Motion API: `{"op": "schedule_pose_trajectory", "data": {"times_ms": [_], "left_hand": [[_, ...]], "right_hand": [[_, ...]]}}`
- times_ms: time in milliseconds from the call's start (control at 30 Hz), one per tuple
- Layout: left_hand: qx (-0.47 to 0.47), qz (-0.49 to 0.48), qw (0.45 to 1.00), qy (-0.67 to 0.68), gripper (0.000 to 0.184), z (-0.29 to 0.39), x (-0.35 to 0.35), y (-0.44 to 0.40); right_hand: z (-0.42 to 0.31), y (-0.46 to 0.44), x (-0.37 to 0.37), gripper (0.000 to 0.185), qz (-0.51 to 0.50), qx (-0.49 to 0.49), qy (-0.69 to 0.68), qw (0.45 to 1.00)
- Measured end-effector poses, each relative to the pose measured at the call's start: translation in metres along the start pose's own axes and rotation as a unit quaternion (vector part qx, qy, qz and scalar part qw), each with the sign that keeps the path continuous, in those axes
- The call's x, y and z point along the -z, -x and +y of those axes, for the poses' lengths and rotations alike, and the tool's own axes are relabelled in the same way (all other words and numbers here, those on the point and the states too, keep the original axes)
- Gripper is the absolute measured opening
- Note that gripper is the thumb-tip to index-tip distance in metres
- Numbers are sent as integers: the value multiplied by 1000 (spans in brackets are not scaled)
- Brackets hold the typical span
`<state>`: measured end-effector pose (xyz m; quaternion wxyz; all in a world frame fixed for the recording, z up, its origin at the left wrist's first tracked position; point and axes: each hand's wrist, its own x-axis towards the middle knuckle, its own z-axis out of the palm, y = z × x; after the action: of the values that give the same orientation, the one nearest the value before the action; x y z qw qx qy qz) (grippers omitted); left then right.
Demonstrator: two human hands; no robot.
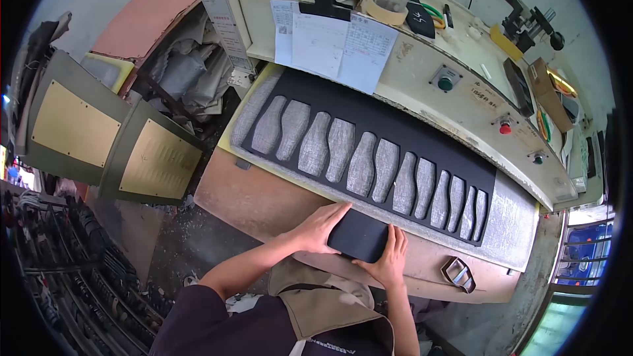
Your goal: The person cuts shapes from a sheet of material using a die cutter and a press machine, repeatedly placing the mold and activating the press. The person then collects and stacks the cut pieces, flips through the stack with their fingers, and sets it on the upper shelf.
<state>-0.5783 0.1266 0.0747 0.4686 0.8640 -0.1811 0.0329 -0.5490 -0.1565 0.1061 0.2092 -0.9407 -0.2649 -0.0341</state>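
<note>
A black block, perhaps a stack of dark pieces, is held between my two hands at the front edge of the pad. My left hand presses its left side, and my right hand wraps its right side. Just beyond lies a black sheet with several bottle-shaped cutouts, on a grey scuffed pad that shows through the holes. A metal cutting die rests on the brown board, to the right of my right hand.
Behind the sheet stands a machine beam with a green button and a red button. Clipped papers hang from it. Tape and tools lie on its top. Olive metal panels are at left, metal dies at lower left.
</note>
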Motion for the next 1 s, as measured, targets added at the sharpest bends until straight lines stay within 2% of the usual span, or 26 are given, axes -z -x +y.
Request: {"op": "schedule_pose_trajectory", "data": {"times_ms": [100, 300, 433, 633, 800, 867, 933, 967, 1000], "left_hand": [[-12, 4, 1000, -4, 131, 0, 1, 0], [-32, 5, 999, -12, 128, -5, 2, -3], [-38, -28, 998, -39, 126, -12, 2, -2], [-29, -7, 999, -29, 131, 0, 1, -5], [41, -49, 997, -47, 132, 60, 39, -36], [50, -45, 998, 4, 132, 123, 81, -63], [58, -46, 996, 53, 131, 162, 102, -82], [60, -48, 996, 53, 131, 166, 92, -84], [19, 71, 985, 157, 126, 169, 76, -87]], "right_hand": [[12, 2, 15, 130, -80, -22, 25, 996], [18, 0, 2, 127, -90, -48, 55, 993], [20, -2, 1, 123, -63, -21, 48, 997], [32, -1, -1, 124, -59, -9, 10, 998], [40, -6, 18, 125, -100, -11, -107, 989], [35, -7, 43, 124, -129, -51, -298, 944], [25, -9, 65, 124, -151, -94, -479, 860], [17, -10, 74, 124, -152, -96, -481, 858], [7, -13, 83, 123, -138, -91, -503, 849]]}}
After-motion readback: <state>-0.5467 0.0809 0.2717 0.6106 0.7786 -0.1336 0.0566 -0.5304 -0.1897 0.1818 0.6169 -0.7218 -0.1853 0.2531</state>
